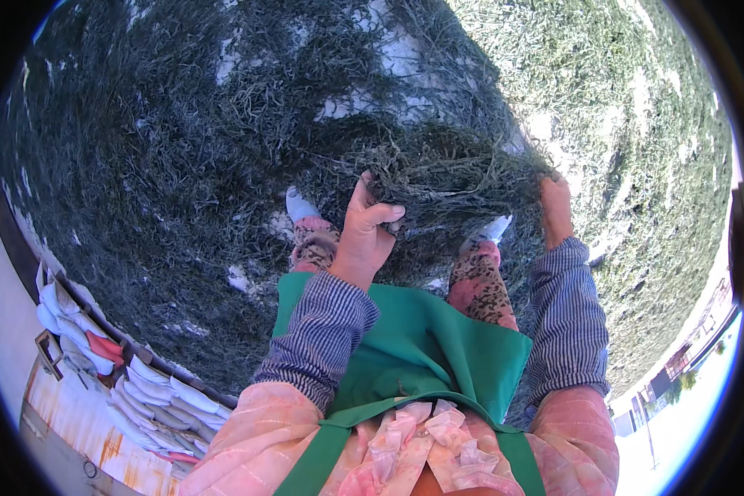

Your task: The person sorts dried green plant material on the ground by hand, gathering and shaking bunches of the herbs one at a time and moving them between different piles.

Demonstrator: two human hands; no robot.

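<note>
A loose clump of dark green, stringy plant strands, like seaweed (463, 169), stretches between my two hands above the ground. At its left end, my left hand (365, 236) grips it with the thumb raised along the side; some of the fingertips are hidden behind the strands. My right hand (555, 208) has its fingers closed round the right end, at the border of shade and sunlight. More of the same strands lie in a layer below and all around both hands.
Pale ground (401, 54) shows through gaps in the layer. My feet in light footwear (301, 205) stand among the strands below the clump. Stacked white sacks (161, 397) and a red one (105, 347) lie along a low edge at the lower left. Bright sunlight covers the right side.
</note>
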